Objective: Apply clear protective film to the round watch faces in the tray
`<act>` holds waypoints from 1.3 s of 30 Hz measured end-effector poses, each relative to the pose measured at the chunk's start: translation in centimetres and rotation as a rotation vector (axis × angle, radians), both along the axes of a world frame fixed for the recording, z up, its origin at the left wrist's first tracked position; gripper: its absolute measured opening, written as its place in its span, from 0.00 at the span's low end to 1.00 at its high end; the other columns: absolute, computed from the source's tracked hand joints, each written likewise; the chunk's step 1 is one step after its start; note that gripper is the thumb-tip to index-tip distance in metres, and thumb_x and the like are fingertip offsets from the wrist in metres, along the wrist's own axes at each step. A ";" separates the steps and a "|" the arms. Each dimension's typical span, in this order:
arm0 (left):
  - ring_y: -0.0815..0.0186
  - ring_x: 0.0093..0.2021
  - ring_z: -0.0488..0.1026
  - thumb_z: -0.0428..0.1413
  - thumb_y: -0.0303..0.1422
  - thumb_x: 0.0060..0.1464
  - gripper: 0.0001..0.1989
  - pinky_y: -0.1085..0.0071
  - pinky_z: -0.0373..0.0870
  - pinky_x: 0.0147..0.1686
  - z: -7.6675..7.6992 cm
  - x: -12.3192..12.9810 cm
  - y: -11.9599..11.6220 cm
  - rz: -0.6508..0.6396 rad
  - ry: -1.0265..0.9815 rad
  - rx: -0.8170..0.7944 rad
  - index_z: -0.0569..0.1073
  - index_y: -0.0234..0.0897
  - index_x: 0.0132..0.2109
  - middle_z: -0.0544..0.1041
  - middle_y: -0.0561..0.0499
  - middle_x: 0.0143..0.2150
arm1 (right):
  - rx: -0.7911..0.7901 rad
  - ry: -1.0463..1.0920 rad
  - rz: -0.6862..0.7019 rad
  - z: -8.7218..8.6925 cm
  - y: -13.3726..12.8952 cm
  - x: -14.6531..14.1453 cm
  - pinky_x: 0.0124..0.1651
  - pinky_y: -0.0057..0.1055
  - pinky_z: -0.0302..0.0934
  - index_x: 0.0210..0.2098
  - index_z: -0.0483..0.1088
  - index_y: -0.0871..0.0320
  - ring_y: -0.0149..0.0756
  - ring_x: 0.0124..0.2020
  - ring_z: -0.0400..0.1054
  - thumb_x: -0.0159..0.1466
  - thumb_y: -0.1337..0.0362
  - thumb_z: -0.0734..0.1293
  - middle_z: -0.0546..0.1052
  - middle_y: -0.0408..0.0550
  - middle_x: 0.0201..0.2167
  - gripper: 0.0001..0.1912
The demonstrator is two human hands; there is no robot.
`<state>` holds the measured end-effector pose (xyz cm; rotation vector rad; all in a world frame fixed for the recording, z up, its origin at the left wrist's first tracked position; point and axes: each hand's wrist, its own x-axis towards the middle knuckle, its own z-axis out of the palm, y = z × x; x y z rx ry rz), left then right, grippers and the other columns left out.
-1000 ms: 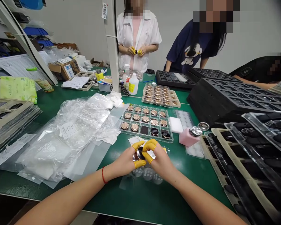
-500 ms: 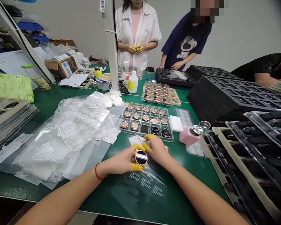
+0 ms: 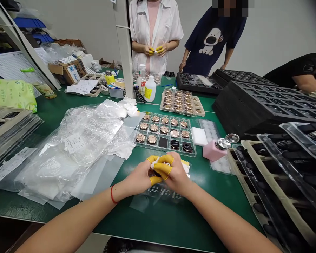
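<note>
My hands meet over the green mat, both with yellow finger cots. My left hand (image 3: pixel 138 177) grips a round dark compact (image 3: pixel 157 173), mostly hidden by my fingers. My right hand (image 3: pixel 174 174) closes over it from the other side, pressing a white wipe (image 3: pixel 155 162) against it. Beneath my hands lies a clear printed plastic sheet (image 3: pixel 158 195). Just beyond my fingertips stands a clear tray (image 3: pixel 163 149) holding several rose-gold compacts and a few dark ones.
Plastic bags (image 3: pixel 76 151) lie to my left. Stacked black trays (image 3: pixel 274 165) fill the right side, beside a pink pump bottle (image 3: pixel 213 151) and a white sponge (image 3: pixel 199 136). A white post (image 3: pixel 124 49) rises at the far side, where a person in a white coat (image 3: pixel 152 35) stands.
My right hand has closed over the compact, whose mirrored face showed earlier, and a white wipe now covers part of it. The view has shifted slightly upward and rightward.
</note>
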<state>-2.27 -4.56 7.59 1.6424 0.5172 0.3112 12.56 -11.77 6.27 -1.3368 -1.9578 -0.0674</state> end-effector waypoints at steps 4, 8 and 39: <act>0.65 0.40 0.72 0.59 0.33 0.49 0.22 0.69 0.70 0.40 -0.3 -0.1 0.1 0.101 -0.069 -0.133 0.62 0.39 0.51 0.71 0.49 0.43 | 0.032 0.056 -0.065 -0.1 -0.3 0.9 0.40 0.38 0.54 0.41 0.71 0.48 0.36 0.35 0.60 0.62 0.69 0.62 0.72 0.45 0.32 0.11; 0.65 0.39 0.72 0.56 0.27 0.48 0.22 0.70 0.69 0.39 -0.2 -0.3 0.5 0.127 -0.023 0.003 0.63 0.39 0.51 0.73 0.50 0.42 | 0.006 -0.009 0.007 0.2 -1.2 0.0 0.40 0.38 0.55 0.42 0.71 0.48 0.36 0.35 0.60 0.62 0.69 0.61 0.73 0.45 0.31 0.13; 0.58 0.60 0.63 0.54 0.33 0.56 0.22 0.61 0.63 0.56 -1.9 0.3 -0.2 0.223 -0.255 -0.168 0.54 0.43 0.54 0.65 0.44 0.59 | -0.453 0.346 -0.282 0.1 -0.6 0.2 0.43 0.39 0.60 0.32 0.69 0.55 0.39 0.40 0.66 0.60 0.68 0.64 0.75 0.46 0.35 0.03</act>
